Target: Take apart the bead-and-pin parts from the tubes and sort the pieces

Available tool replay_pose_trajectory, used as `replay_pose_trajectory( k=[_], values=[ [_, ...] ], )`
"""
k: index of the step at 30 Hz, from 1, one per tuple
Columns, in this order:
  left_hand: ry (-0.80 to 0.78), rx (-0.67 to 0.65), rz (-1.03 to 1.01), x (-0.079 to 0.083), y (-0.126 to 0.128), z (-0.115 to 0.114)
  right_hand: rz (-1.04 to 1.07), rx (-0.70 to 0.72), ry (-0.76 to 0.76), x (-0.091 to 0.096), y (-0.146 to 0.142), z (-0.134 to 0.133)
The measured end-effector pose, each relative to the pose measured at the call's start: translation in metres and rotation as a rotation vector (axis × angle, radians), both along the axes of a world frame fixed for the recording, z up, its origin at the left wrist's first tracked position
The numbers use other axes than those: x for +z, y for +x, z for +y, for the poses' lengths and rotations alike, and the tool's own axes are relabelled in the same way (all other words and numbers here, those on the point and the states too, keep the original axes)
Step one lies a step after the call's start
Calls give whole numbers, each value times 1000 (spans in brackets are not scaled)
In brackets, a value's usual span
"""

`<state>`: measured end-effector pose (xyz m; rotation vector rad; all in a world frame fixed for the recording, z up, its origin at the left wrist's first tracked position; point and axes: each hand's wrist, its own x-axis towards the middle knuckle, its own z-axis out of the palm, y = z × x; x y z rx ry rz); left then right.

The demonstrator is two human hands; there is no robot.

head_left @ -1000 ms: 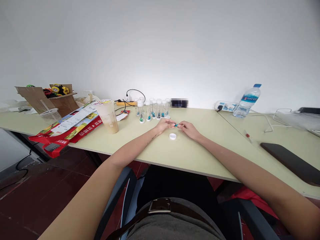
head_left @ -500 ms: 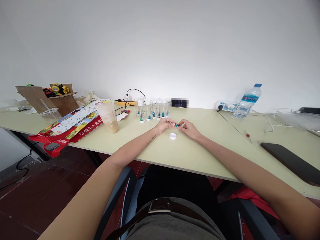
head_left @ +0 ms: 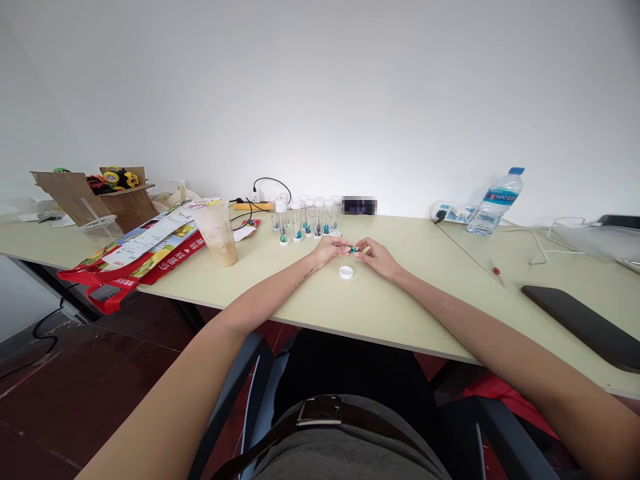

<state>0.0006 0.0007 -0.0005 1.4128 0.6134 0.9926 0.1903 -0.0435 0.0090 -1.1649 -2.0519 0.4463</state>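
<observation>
My left hand (head_left: 330, 249) and my right hand (head_left: 377, 255) meet over the table, fingers closed around a small teal piece (head_left: 353, 250). It shows between the fingertips of both hands, too small for me to make out its kind. Just in front of the hands, a round white cap (head_left: 345, 272) lies on the tabletop. Behind my left hand stand several clear tubes (head_left: 299, 223) with white ends, most with small blue or teal items inside and one with a green item.
A cup of drink (head_left: 215, 233) and a red bag (head_left: 150, 247) are on the left, near a cardboard box (head_left: 100, 193). To the right are a water bottle (head_left: 495, 203), a power strip (head_left: 453, 212), a small red-marked item (head_left: 495, 271) and a dark phone (head_left: 583, 323). The table's front edge (head_left: 350, 333) faces me.
</observation>
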Motion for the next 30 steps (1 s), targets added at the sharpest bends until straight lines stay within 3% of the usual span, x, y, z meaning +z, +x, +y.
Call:
replay_pose_trajectory(
  k=[18,30],
  values=[
    [46,125,-52,-3,2,-8,-26,-4,-11,1,0,1],
    [58,117,-25,-3,1,-6,-16,8,-26,-2,1,4]
  ],
)
